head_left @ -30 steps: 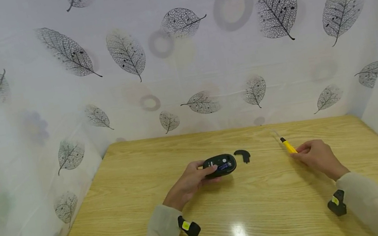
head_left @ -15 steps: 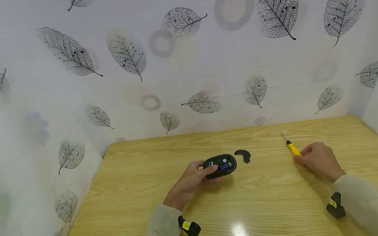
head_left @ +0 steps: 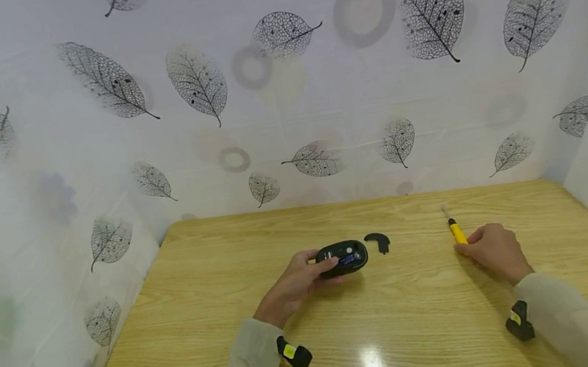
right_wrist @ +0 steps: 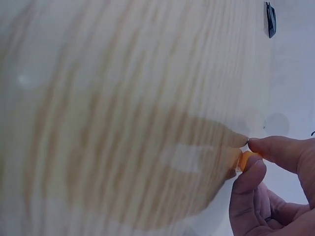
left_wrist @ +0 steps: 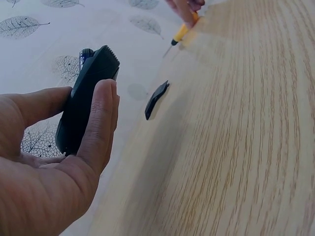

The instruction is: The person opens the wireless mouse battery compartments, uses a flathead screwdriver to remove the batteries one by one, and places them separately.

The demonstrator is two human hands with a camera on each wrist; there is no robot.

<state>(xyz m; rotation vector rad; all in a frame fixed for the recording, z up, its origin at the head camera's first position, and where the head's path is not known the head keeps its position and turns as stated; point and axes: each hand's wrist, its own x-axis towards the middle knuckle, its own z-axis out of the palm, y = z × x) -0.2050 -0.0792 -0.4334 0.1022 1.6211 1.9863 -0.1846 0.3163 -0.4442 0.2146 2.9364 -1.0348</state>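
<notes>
My left hand [head_left: 298,282] grips a black computer mouse [head_left: 322,257], its underside turned up and the thumb lying across it. A dark blue battery [head_left: 348,260] sits in the mouse's uncovered compartment; in the left wrist view, one end of the battery [left_wrist: 85,56] stands out past the body. Farther right, my right hand [head_left: 497,249] pinches the yellow handle of a screwdriver [head_left: 458,234] between thumb and fingertips. Its thin shaft points toward the table's back edge. In the right wrist view only a bit of the orange-yellow handle [right_wrist: 248,160] shows between the fingers.
A curved black battery cover [head_left: 379,242] lies on the wooden table [head_left: 414,317], just right of the mouse. Behind and along both sides of the table hangs a pale curtain [head_left: 317,105] with leaf prints.
The screwdriver's tip has swung to the right, and its handle has come slightly nearer to me. My right wrist has shifted a little left. The left hand and mouse look the same.
</notes>
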